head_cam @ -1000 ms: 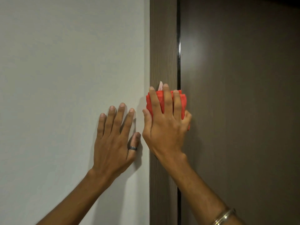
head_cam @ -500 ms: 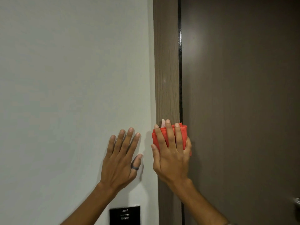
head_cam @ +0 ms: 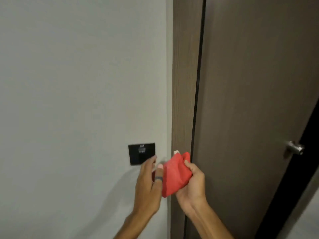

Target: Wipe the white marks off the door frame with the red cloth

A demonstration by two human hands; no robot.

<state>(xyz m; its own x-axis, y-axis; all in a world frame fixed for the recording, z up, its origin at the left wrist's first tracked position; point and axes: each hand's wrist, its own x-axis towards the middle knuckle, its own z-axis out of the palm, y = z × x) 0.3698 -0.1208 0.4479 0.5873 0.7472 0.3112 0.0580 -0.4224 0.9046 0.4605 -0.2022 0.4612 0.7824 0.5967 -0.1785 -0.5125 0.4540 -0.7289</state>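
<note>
Both hands have come off the vertical surfaces. Half a second ago the right hand (head_cam: 191,183) pressed the red cloth (head_cam: 174,175) flat against the door frame (head_cam: 184,83), and the left hand (head_cam: 148,185) lay spread on the wall (head_cam: 77,83). Now the cloth is off the frame, bunched and held in the air in front of its lower stretch. The right hand grips it from the right side, fingers curled around the bundle. The left hand is at the cloth's left edge with its thumb against the fabric; whether it truly pinches it I cannot tell.

Judgement: wiping is paused; the cloth is probably being refolded or turned to a fresh face.

View now sits lower: a black wall plate (head_cam: 141,153) shows whole near the frame's left edge, and a door knob (head_cam: 294,147) appears near the door's (head_cam: 250,100) right edge. No white marks are discernible on the visible frame.
</note>
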